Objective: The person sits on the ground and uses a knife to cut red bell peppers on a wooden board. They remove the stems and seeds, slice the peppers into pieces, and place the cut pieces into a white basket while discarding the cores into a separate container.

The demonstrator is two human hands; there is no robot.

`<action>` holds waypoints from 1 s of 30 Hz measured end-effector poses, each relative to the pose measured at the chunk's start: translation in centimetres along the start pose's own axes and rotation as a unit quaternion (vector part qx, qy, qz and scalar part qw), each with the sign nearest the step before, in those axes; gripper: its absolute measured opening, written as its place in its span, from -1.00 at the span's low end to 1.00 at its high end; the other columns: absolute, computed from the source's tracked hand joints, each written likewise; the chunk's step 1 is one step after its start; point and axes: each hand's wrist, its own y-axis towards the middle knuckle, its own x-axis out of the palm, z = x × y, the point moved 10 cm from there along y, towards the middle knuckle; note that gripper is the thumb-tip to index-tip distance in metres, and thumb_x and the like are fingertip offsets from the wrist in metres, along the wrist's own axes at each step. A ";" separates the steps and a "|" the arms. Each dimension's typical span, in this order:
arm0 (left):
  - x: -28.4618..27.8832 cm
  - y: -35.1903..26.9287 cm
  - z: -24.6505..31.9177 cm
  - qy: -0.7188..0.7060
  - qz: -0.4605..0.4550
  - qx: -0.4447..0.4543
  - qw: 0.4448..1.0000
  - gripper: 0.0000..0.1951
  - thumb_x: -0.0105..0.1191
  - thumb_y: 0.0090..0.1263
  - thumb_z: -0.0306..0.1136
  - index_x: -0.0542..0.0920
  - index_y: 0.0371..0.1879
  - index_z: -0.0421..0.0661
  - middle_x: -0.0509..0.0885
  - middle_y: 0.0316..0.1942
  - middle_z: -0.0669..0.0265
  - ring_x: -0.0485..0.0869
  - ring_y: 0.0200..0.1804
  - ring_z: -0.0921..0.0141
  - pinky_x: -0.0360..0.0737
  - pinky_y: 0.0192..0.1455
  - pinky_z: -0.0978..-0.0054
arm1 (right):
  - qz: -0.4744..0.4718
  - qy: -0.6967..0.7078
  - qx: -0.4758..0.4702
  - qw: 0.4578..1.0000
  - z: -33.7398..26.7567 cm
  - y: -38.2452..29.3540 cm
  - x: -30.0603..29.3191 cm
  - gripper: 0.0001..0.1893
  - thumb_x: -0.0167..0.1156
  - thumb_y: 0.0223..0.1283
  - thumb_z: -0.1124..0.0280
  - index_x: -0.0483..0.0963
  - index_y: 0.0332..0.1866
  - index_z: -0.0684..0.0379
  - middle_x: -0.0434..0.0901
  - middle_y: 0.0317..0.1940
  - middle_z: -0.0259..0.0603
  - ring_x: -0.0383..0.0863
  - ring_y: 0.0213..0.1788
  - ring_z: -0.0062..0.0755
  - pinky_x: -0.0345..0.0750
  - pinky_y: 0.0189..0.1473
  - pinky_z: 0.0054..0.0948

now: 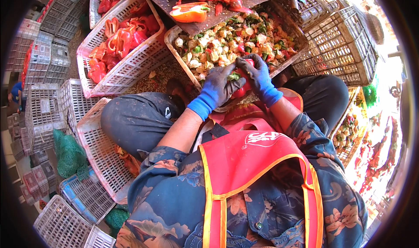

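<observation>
Both hands wear blue knitted gloves with dark, dirty palms and fingers. Between them is a red bell pepper [244,79], held above the near edge of a crate of pepper cores [216,48]. My left hand [220,86] grips the pepper from the left, its fingers by the green stem [233,76]. From the right, my right hand [258,74] wraps over the pepper's top and side. The fingers cover much of the pepper, so I cannot tell whether it is cut. No knife shows in either hand.
A dark board [193,26] lies across the crate's far side, carrying red peppers and an orange pepper half [190,12]. Left stands a white crate [131,68] of red pepper pieces. Crates [343,45] rise at right. Green mesh bags [69,153] lie left, where a person [15,92] appears.
</observation>
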 end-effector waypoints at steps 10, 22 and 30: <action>2.5 -0.2 -8.3 -0.397 0.107 -0.345 0.843 -0.56 -0.11 0.56 -0.14 0.47 0.24 -0.19 0.58 0.13 0.27 0.53 0.13 0.48 0.46 0.21 0.48 | -0.030 -0.353 -0.284 0.891 -4.8 -4.9 5.3 -0.65 0.33 0.09 0.32 0.44 -0.07 0.20 0.45 -0.07 0.04 0.50 -0.01 0.04 0.46 0.08 -0.20; -4.0 -0.7 -4.6 -0.431 0.170 -0.264 0.846 -0.30 0.02 0.48 -0.14 0.02 0.50 -0.09 0.37 0.32 0.27 0.46 0.26 0.40 0.60 0.01 0.45 | 0.012 -0.146 -0.030 0.989 -5.4 -0.3 -4.4 -0.76 0.08 -0.01 0.66 0.56 -0.20 0.29 0.60 -0.39 -0.32 0.53 -0.35 -0.60 0.47 -0.25 -0.59; -10.9 0.4 0.7 -0.857 0.189 -0.108 0.466 -0.44 0.05 0.37 0.16 0.48 0.19 0.03 0.60 0.10 0.31 0.56 0.16 0.31 0.46 0.31 0.22 | -0.174 -0.122 -0.236 0.948 -16.7 -2.9 13.8 -0.51 0.14 0.25 0.60 0.30 0.31 0.33 0.48 0.19 -0.09 0.48 0.22 -0.39 0.44 0.19 -0.46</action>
